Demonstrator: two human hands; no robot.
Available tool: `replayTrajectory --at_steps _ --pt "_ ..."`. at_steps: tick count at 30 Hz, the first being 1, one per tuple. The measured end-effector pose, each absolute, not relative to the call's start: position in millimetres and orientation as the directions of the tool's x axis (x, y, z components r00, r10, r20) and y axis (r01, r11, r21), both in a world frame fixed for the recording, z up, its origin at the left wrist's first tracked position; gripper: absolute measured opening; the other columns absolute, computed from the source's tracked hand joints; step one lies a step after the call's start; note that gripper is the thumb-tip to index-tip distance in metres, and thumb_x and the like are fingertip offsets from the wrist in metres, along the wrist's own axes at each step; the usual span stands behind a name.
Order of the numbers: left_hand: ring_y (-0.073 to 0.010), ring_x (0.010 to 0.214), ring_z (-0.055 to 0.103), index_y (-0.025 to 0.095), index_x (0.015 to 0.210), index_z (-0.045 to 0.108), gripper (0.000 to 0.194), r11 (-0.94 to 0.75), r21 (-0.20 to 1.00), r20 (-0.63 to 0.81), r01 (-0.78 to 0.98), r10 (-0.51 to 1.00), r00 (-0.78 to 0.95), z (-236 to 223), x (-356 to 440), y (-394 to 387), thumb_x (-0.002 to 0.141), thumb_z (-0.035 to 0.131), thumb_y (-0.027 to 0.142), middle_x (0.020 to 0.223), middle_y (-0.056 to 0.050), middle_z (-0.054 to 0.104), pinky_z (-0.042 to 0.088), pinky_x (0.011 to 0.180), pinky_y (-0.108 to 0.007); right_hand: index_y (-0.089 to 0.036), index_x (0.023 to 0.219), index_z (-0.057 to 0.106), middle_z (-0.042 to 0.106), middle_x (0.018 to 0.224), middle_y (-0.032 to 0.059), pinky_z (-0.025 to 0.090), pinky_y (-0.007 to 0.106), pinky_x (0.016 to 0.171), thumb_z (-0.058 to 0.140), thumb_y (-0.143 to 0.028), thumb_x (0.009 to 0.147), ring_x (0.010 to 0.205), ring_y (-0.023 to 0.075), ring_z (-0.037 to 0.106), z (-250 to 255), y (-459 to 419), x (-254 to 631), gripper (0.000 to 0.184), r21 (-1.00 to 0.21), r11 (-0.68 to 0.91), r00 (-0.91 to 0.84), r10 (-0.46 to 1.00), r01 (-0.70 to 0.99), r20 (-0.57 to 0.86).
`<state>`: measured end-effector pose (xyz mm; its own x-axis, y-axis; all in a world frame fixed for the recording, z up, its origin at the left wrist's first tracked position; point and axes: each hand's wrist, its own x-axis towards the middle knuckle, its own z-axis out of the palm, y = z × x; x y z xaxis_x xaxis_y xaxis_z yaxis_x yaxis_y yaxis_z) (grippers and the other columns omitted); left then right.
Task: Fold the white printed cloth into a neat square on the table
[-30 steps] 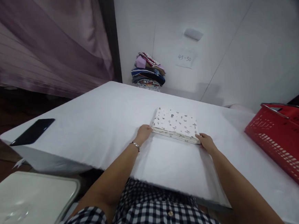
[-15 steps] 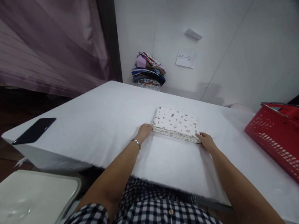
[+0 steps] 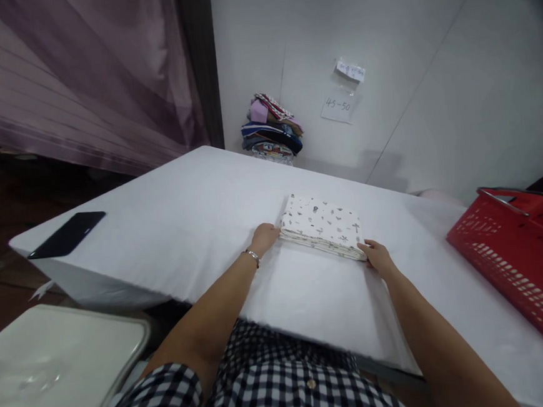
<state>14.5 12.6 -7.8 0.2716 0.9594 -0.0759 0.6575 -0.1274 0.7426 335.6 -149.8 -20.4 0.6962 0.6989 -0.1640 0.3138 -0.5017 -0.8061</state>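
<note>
A folded white cloth with small dark printed figures lies on the white-covered table, its layered front edge facing me. At its near left corner my left hand grips the fold, with a bracelet on the wrist. My right hand pinches the near right corner, fingers closed on the edge. The undersides of the cloth, and the fingertips beneath it, are hidden.
A red plastic basket with a metal handle stands on the right. Against the wall is a pile of folded fabrics. A dark flat tablet-like object lies at the left corner. A pale lidded bin sits at lower left.
The view has shifted slightly. Both hands stay at the near corners of the folded cloth, which lies in about the same place on the table.
</note>
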Motion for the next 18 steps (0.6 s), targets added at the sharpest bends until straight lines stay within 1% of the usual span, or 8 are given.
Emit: replayTrajectory --at_steps 3,5,7,8,9,11,14,18 --pt "-0.0154 0.067 0.058 0.017 0.063 0.061 0.016 -0.117 0.774 -0.044 0.622 0.970 0.238 -9.5 14.9 8.4 0.075 0.055 0.025 0.063 -0.002 0.062 0.040 0.061 -0.024 -0.012 0.121 0.059 0.062 0.080 0.0036 0.042 0.022 0.040 0.065 -0.040 0.075 0.045 0.0072 0.045 -21.0 -150.0 335.4 0.054 -0.817 -0.494 0.699 0.696 0.299 -0.165" --pt "-0.0155 0.079 0.061 0.017 0.077 0.065 0.014 -0.108 0.797 -0.013 0.594 0.981 0.196 -12.1 16.6 4.0 0.077 0.053 0.025 0.080 -0.003 0.068 0.043 0.069 -0.024 -0.013 0.121 0.059 0.062 0.080 0.0037 0.042 0.022 0.041 0.065 -0.041 0.075 0.046 0.0078 0.046 -21.8 -150.6 335.5 0.055 -0.821 -0.493 0.696 0.697 0.289 -0.173" --pt "-0.0155 0.093 0.061 0.018 0.092 0.064 0.019 -0.121 0.845 0.048 0.521 0.987 0.152 -15.4 19.2 -0.9 0.079 0.052 0.024 0.100 -0.005 0.067 0.044 0.080 -0.025 -0.013 0.122 0.058 0.062 0.080 0.0035 0.043 0.022 0.042 0.065 -0.043 0.075 0.049 0.0086 0.048 -22.6 -151.3 335.6 0.056 -0.821 -0.493 0.689 0.702 0.289 -0.179" --pt "-0.0157 0.098 0.059 0.018 0.096 0.063 0.022 -0.145 0.868 0.089 0.474 0.986 0.140 -17.1 20.6 -3.2 0.078 0.053 0.024 0.107 -0.005 0.065 0.044 0.085 -0.025 -0.013 0.122 0.058 0.062 0.080 0.0035 0.044 0.021 0.043 0.064 -0.044 0.075 0.050 0.0088 0.049 -22.8 -151.7 335.6 0.057 -0.819 -0.494 0.686 0.705 0.292 -0.180" --pt "-0.0161 0.102 0.058 0.019 0.098 0.063 0.023 -0.180 0.885 0.133 0.429 0.982 0.136 -18.6 22.1 -5.2 0.077 0.055 0.024 0.111 -0.005 0.064 0.043 0.089 -0.027 -0.013 0.122 0.058 0.062 0.080 0.0036 0.044 0.021 0.043 0.064 -0.045 0.075 0.051 0.0090 0.049 -22.8 -152.0 335.6 0.057 -0.817 -0.495 0.684 0.707 0.296 -0.180" --pt "-0.0176 0.104 0.057 0.020 0.097 0.062 0.024 -0.268 0.887 0.224 0.377 0.962 0.156 -20.8 24.8 -7.8 0.074 0.059 0.023 0.111 -0.005 0.062 0.042 0.093 -0.029 -0.013 0.122 0.058 0.062 0.080 0.0036 0.044 0.021 0.043 0.064 -0.046 0.075 0.051 0.0089 0.049 -22.5 -152.3 335.2 0.058 -0.812 -0.499 0.685 0.706 0.302 -0.179" --pt "-0.0202 0.107 0.055 0.021 0.095 0.061 0.023 -0.363 0.834 0.313 0.416 0.931 0.186 -22.4 28.6 -7.9 0.072 0.062 0.025 0.111 -0.005 0.060 0.041 0.096 -0.033 -0.012 0.123 0.057 0.061 0.076 0.0023 0.043 0.021 0.042 0.063 -0.046 0.076 0.048 0.0080 0.046 -21.0 -152.1 333.6 0.059 -0.808 -0.504 0.687 0.703 0.304 -0.181" --pt "-0.0220 0.109 0.053 0.020 0.088 0.060 0.014 -0.387 0.769 0.330 0.508 0.922 0.203 -24.7 31.2 -5.6 0.075 0.058 0.022 0.113 -0.007 0.059 0.042 0.095 -0.035 -0.011 0.122 0.058 0.061 0.073 0.0012 0.040 0.021 0.040 0.063 -0.043 0.077 0.043 0.0068 0.043 -18.7 -151.2 329.4 0.055 -0.808 -0.499 0.695 0.701 0.314 -0.162"
